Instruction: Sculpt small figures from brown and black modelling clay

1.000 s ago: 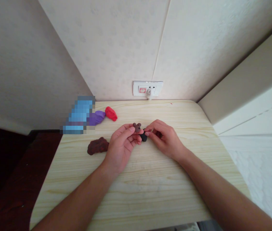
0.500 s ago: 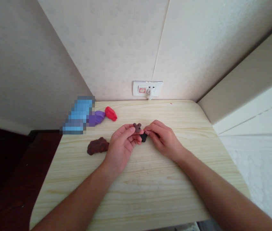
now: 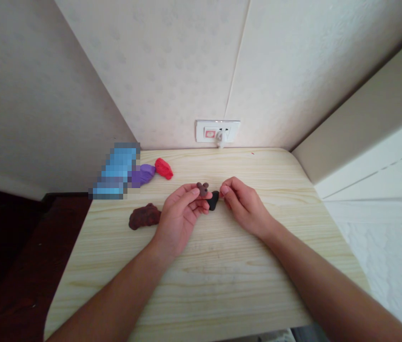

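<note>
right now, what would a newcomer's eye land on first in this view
Probably the bright red lump beside the purple lump, toward the far left of the pale table. Near the centre, the left hand pinches a small brown piece with round knobs. A black lump sits between it and the right hand.

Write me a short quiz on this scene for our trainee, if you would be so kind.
1. Which does the left hand hold: (a) white plug, (b) small brown figure, (c) dark brown lump?
2. True or false: in the picture, the purple lump lies left of the red lump.
3. What colour is the piece between the left hand and the right hand?
Key: 1. b; 2. true; 3. black.
</note>
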The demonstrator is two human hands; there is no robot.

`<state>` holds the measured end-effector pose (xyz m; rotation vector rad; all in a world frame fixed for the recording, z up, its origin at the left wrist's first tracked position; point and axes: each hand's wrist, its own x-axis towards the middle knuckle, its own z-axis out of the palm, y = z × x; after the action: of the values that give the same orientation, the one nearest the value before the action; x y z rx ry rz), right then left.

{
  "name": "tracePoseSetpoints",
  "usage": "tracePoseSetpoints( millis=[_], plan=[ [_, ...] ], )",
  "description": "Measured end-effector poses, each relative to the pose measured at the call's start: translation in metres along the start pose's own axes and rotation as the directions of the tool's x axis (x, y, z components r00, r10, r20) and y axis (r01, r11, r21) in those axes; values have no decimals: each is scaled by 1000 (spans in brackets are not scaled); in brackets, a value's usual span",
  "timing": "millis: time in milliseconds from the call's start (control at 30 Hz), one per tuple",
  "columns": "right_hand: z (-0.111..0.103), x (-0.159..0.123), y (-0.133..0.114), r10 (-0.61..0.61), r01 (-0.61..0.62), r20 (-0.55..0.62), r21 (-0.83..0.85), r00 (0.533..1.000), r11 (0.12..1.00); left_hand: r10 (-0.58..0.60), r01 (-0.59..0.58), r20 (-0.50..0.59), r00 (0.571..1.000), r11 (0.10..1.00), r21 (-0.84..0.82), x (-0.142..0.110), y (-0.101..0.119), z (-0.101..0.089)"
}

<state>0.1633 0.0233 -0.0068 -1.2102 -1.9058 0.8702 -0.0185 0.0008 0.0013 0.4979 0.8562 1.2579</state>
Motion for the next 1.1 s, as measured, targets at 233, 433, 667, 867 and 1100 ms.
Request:
tracePoseSetpoints(
  millis=[233, 433, 667, 867, 1100],
  plan=[
    [5, 1, 10, 140, -98, -155, 253, 978, 962, -2, 1, -12, 1000, 1000, -4, 0, 1, 0],
    [5, 1, 8, 277, -156, -228, 436, 934, 886, -2, 2, -9, 1000, 1000, -17, 0, 1, 0],
    [3, 1, 9, 225, -123, -224, 395, 948, 911, -1, 1, -2, 1000, 1000, -21, 0, 1, -2],
    [1, 1, 8, 41, -3, -219, 173, 975, 985, -1, 1, -6, 1000, 1000, -25, 0, 1, -1],
    [5, 0, 10, 0, 35, -179, 197, 984, 980, 5, -5, 9, 1000, 1000, -28, 2, -1, -2]
  ],
)
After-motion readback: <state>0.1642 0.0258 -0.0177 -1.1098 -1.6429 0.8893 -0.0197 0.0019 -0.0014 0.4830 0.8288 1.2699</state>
